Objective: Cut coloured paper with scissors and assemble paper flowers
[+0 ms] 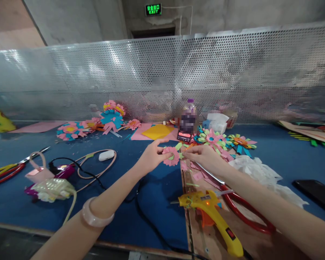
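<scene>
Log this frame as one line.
left hand: holds pink flower | right hand: pinches green strip at flower | glue gun: on board, near

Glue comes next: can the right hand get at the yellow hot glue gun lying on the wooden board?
Probably yes. The yellow hot glue gun lies uncovered just beneath the right hand, though that hand and the left hand both pinch the pink paper flower.

Glue gun (211, 213) blocks near approach.

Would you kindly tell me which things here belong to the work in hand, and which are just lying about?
In hand: pink paper flower, held by left hand and right hand; glue gun; red scissors.
Lying about: white earbud case, bottle, black phone, finished flowers.
</scene>
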{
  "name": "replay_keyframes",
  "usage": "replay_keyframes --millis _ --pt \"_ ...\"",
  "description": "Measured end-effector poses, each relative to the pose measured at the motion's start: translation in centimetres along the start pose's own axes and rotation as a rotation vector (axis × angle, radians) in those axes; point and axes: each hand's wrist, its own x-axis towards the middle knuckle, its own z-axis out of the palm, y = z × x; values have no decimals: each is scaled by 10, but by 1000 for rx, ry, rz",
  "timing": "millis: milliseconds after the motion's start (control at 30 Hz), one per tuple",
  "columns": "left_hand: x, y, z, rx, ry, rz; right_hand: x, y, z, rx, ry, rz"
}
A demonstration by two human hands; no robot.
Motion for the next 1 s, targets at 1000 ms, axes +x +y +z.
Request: replay_keyframes --millis 1000 --pt "1 -2 6 -55 99 -42 -3 -5 -4 -45 46 -39"
